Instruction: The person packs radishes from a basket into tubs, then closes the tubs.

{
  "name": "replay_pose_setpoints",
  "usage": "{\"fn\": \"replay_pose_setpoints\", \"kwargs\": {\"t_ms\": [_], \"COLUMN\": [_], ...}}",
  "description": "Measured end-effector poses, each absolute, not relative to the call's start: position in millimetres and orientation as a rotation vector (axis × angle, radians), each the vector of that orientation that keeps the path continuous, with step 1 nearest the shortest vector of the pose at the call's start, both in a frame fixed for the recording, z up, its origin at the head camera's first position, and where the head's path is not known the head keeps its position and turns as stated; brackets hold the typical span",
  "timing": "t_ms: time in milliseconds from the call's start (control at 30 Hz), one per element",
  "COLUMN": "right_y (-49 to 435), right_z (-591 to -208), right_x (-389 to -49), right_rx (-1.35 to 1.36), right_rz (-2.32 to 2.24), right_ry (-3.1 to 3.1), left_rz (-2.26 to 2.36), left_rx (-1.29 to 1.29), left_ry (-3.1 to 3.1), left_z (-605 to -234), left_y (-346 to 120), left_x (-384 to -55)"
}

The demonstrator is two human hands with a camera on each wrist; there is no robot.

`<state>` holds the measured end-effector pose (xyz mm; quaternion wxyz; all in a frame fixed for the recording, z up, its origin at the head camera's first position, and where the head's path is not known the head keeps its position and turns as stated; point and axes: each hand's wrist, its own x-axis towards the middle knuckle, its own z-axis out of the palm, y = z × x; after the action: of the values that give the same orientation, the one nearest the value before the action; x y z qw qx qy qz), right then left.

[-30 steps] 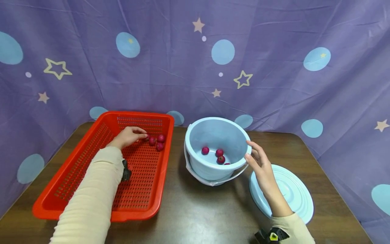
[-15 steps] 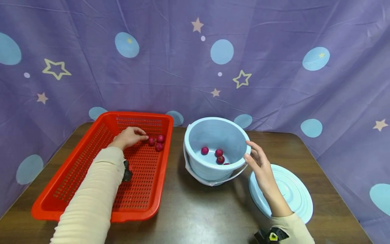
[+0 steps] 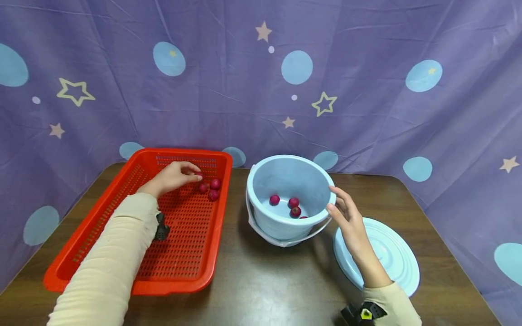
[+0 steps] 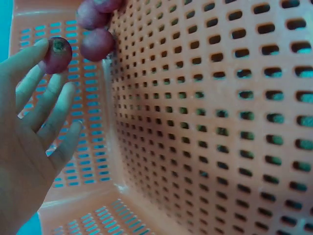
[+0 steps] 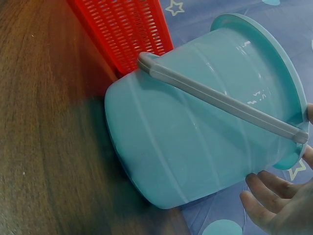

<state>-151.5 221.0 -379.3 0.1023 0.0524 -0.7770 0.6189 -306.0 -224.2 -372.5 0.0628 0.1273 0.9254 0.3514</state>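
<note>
Purple fabric backdrop point(image 3: 228, 81), printed with stars and pale-blue discs, hangs behind a dark wood-grain table point(image 3: 265, 285) with a semi-gloss surface. On the left sits a rectangular red plastic basket point(image 3: 221, 217), its walls and floor perforated with rows of slots. Left hand point(image 3: 169, 177): thumb and fingers pinch one round crimson fruit point(image 4: 57, 55), smooth-skinned with a small rough crown, inside the basket near its far end. Three matching loose fruits point(image 3: 213, 195) cluster just beside it on the slotted floor. At centre stands a round, tapered light-blue plastic bucket point(image 3: 281, 228); its grey-white handle point(image 5: 220, 101) is folded down against the ribbed outer wall. Four fruits show on the bucket's bottom, one partly hidden by the rim. Right hand point(image 3: 351, 222): index finger and thumb grip the bucket's rim. Beneath the right forearm lies a circular light-blue lid point(image 3: 393, 253) moulded with concentric rings.
</note>
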Motion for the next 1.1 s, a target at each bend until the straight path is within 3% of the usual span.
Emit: {"fn": "replay_pose_setpoints", "kwargs": {"t_ms": [1100], "right_y": [221], "right_z": [-381], "right_x": [-152], "right_rx": [0.148], "right_rz": [1.816], "right_ry": [-2.296], "left_rz": [1.063], "left_rx": [0.725], "left_ry": [2.867], "left_z": [-326], "left_y": [-176], "left_x": [-288]}}
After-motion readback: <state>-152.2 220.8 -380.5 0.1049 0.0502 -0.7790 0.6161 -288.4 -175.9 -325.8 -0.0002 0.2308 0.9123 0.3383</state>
